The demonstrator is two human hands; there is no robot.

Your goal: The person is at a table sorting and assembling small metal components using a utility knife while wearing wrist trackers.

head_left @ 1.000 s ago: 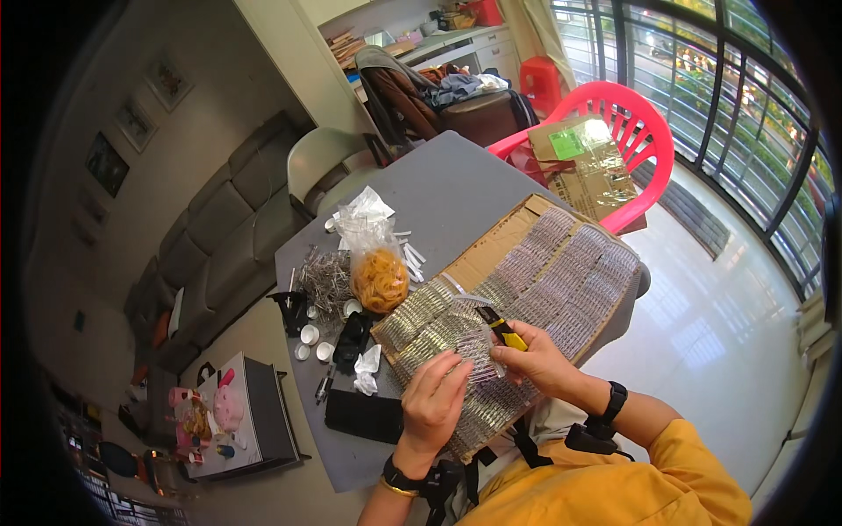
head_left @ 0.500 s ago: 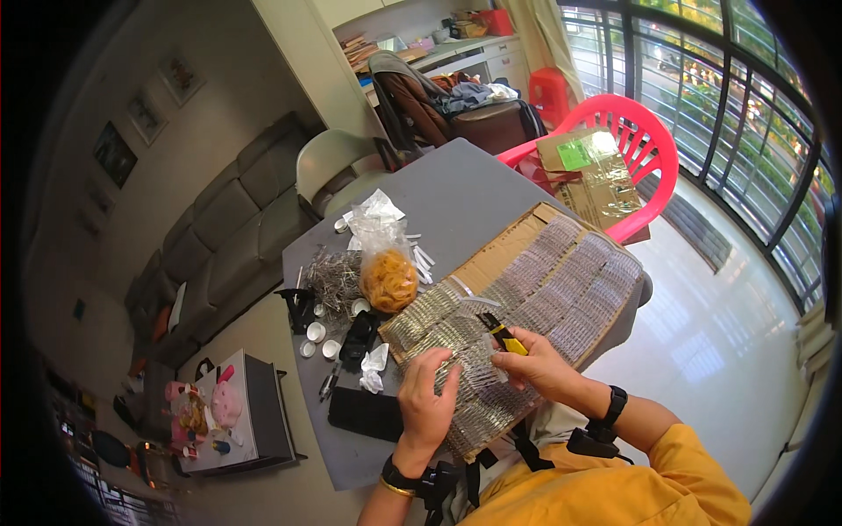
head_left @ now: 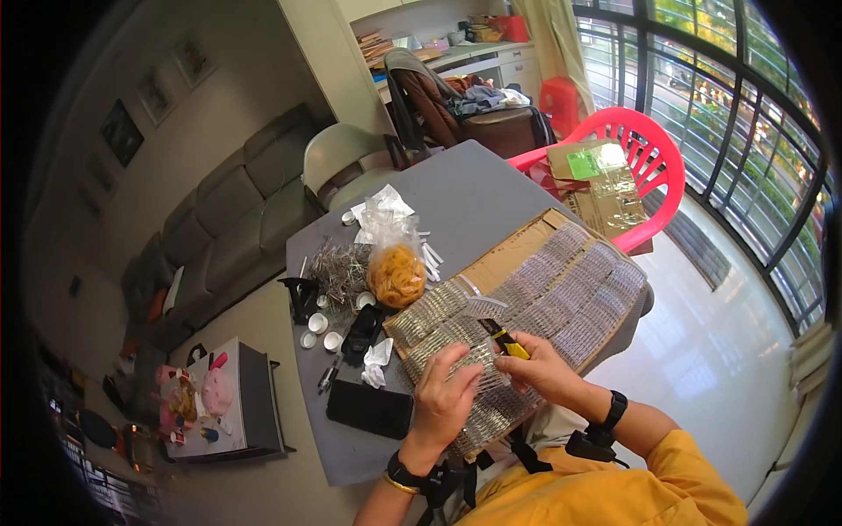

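Gray desk (head_left: 465,188) at center, set at a slant on a pale, glossy floor. Behind it, a beige chair (head_left: 342,158) at far left, a brown chair (head_left: 427,101) heaped with clothes, and a red stool (head_left: 559,103). At right, a barred window (head_left: 702,105); at left, a long gray sofa (head_left: 232,215) and a low table (head_left: 254,425) bearing pink items.

Containers: clear plastic bag (head_left: 382,224), upright on the desk, with orange-yellow rubber bands (head_left: 396,277) in its lower part; small white cups (head_left: 332,342) beside a tangle of thin metal pieces (head_left: 338,263), contents too small to tell; cardboard box (head_left: 612,197) on the seat of a pink plastic armchair (head_left: 674,180).

On the desk's near right side, a cardboard sheet (head_left: 517,254) covered by close rows of silvery ribbed pieces (head_left: 570,302). Above these, a yellow-and-black utility knife (head_left: 509,340), grasped in the fingers of the right hand (head_left: 545,366), tip pointing away to the left. Left hand (head_left: 441,399) just beside, fingers curled over the rows; grip or mere contact impossible to tell.
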